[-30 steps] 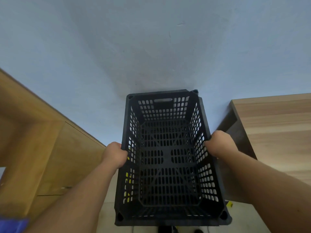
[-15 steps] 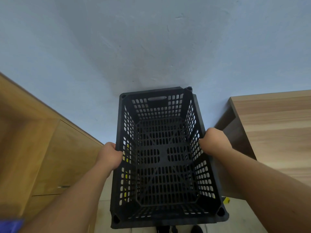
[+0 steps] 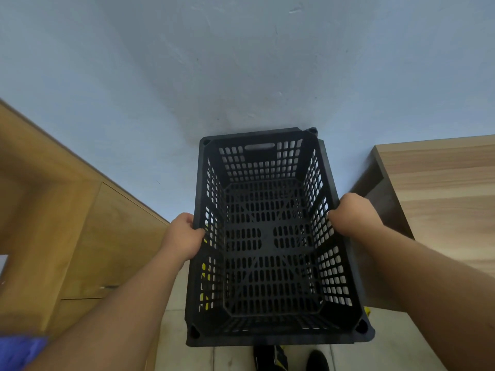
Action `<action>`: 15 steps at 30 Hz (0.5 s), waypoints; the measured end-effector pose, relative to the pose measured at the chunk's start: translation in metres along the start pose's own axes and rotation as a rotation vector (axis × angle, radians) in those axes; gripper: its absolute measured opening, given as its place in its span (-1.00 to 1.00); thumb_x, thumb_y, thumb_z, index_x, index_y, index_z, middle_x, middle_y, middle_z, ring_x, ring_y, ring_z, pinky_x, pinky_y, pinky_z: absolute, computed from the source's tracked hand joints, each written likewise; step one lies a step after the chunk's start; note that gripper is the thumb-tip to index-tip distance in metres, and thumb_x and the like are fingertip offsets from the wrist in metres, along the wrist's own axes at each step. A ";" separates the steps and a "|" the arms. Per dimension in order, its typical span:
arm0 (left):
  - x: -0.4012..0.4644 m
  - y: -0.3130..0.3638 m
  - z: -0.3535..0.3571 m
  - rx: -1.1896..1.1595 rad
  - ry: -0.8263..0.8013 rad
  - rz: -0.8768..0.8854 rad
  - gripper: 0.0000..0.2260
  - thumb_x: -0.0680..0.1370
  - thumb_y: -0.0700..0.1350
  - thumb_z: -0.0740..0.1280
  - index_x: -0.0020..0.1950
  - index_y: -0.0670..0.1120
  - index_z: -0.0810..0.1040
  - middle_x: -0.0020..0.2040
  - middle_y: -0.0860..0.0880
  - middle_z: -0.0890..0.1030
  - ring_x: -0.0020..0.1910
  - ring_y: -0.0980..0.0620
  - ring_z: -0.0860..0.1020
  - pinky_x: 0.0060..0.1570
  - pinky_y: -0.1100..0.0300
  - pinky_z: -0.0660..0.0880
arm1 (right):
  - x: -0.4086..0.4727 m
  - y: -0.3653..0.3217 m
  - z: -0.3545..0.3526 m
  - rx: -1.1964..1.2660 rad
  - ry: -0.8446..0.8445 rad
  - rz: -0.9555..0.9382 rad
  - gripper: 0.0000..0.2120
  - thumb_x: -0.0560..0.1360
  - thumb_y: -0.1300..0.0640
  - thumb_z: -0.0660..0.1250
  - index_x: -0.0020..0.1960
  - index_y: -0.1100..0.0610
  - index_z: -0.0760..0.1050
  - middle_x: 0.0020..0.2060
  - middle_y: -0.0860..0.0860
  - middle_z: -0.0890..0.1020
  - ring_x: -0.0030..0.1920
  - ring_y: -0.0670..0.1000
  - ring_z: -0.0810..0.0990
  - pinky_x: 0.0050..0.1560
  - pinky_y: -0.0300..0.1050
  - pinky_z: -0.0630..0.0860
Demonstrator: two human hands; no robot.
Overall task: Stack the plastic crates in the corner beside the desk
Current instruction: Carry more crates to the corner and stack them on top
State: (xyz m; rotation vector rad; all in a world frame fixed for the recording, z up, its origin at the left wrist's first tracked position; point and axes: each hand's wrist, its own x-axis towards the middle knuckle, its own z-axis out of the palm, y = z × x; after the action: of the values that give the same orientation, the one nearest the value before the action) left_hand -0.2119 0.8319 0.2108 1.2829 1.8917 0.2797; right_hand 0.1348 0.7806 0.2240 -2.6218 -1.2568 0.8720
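Observation:
A black perforated plastic crate (image 3: 267, 236) fills the centre of the view, open side up, its far end close to the pale wall. My left hand (image 3: 183, 236) grips the crate's left rim at mid-length. My right hand (image 3: 353, 214) grips the right rim opposite it. Yellow shows through the holes in the left wall, and a second dark edge juts out beyond the far right corner; what lies below the crate is hidden. The wooden desk (image 3: 439, 199) stands directly to the crate's right.
A wooden cabinet (image 3: 80, 231) runs along the left. The pale blue wall (image 3: 241, 76) lies straight ahead. Light floor tiles (image 3: 230, 357) show below the crate, with my dark shoes (image 3: 317, 360) at the bottom edge.
The crate and both hands have shifted a little to the left and slightly lower in view, with the grip on both rims unchanged.

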 end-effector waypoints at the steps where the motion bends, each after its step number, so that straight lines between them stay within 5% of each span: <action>1: 0.000 0.000 0.000 -0.002 0.002 0.000 -0.83 0.61 -0.23 0.40 -0.01 0.03 0.50 0.02 -0.12 0.67 0.00 -0.19 0.69 0.09 -0.23 0.67 | 0.001 -0.001 0.000 0.000 -0.002 0.001 -0.84 0.53 0.20 0.33 -0.21 0.22 0.47 -0.30 0.11 0.58 -0.35 0.06 0.54 -0.44 -0.17 0.41; 15: -0.010 -0.002 0.007 0.173 0.008 0.023 -0.94 0.64 -0.16 0.32 0.07 -0.01 0.52 -0.04 -0.08 0.67 -0.08 -0.15 0.68 0.04 -0.17 0.69 | -0.014 0.010 0.005 -0.036 0.016 0.010 -0.95 0.55 0.23 0.33 0.01 0.17 0.53 -0.16 0.09 0.62 -0.17 0.10 0.65 -0.09 0.06 0.68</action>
State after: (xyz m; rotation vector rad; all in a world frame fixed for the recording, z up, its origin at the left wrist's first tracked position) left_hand -0.2068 0.8208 0.2096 1.4201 1.9428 0.1355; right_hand 0.1315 0.7629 0.2228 -2.6598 -1.2677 0.8361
